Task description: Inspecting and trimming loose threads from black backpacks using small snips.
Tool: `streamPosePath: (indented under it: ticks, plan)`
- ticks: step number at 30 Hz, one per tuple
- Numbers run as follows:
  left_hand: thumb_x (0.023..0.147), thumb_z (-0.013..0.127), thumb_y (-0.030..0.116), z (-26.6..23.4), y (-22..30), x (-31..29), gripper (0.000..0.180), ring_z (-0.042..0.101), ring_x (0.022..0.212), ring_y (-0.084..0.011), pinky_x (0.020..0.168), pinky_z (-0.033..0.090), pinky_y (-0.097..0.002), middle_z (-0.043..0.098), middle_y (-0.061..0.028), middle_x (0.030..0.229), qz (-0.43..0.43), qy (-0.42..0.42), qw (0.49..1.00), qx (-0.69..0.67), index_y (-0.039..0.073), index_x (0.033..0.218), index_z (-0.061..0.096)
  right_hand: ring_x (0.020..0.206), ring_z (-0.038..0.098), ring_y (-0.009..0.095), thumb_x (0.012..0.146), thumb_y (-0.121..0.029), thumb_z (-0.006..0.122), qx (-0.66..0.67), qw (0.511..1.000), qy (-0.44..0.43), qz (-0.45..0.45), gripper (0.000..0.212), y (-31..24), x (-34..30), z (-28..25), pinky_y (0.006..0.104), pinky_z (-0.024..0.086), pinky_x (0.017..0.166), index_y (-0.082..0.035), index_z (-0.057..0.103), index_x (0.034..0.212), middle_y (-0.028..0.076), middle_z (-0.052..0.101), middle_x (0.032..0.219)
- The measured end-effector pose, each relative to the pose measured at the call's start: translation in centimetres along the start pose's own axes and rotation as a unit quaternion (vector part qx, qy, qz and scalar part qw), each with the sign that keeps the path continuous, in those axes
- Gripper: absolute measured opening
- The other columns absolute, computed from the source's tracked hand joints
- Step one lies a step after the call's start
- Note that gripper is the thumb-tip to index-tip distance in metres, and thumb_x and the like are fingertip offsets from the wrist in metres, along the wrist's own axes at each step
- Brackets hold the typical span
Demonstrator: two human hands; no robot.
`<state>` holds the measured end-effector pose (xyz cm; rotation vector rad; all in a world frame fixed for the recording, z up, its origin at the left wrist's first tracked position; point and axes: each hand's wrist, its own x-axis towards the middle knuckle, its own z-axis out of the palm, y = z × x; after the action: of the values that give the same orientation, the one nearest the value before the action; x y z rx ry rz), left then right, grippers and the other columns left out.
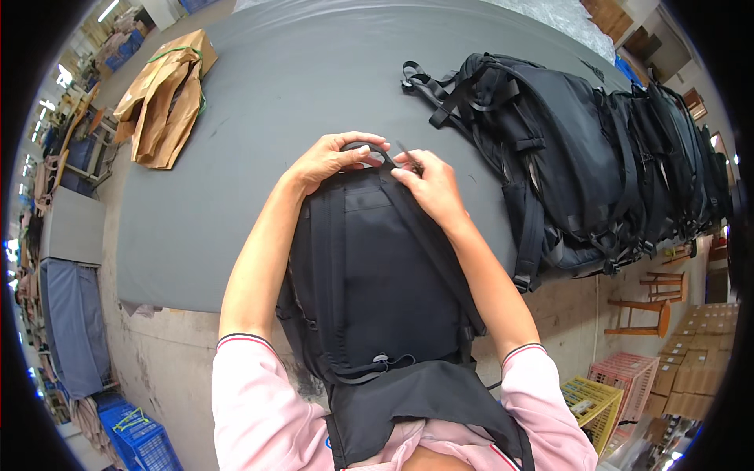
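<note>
Centrally, black backpack (400,275); hands (433,187) at handle (383,154)

a broad grey-covered table (298,86) spreads beneath and beyond the fingers (352,139). left of them lies a crumpled brown paper bundle with a green band (165,110); to their right, a row of black fabric backpacks (577,149). nearer than the fingers, a black strapped backpack (400,267) overlaps the table's near edge.

Downward head-worn view (wide fisheye), close

thin item (411,158) in r hand (433,187) partly hid, type unclear; pink shirt (253,404) cut off @ btm edge
</note>
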<state>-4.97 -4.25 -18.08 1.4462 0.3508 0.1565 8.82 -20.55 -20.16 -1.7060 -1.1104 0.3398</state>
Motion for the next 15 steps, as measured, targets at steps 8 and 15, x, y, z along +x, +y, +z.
streamPosePath:
  ticks: [8,15]
  plan:
    - [0.092,0.058,0.025,-0.2,-3.2,-1.9,0.024,0.063,0.099,-0.0182,0.09,0.047,-0.0297,0.066,-0.008,0.108,-0.028,0.079,0.991,-0.109,0.005,0.105,0.061,0.072,0.062,0.019,0.078,-0.014,0.068,-0.003,0.995,-0.062,0.077,0.014,-0.3,-0.5,1.7,0.032,0.047,0.065,-0.003,0.066,0.088,0.008,0.065,0.08]
    - [0.094,0.053,0.02,-0.1,-6.1,-2.2,0.019,0.066,0.091,-0.0185,0.082,0.05,-0.0268,0.067,-0.0105,0.101,-0.051,0.141,0.969,-0.194,0.003,0.101,0.059,0.076,0.063,0.029,0.082,-0.013,0.063,-0.163,0.985,-0.03,-0.043,0.024,-3.0,-2.0,2.3,0.0394,0.05,0.066,-0.011,0.058,0.105,0.008,0.062,0.095]
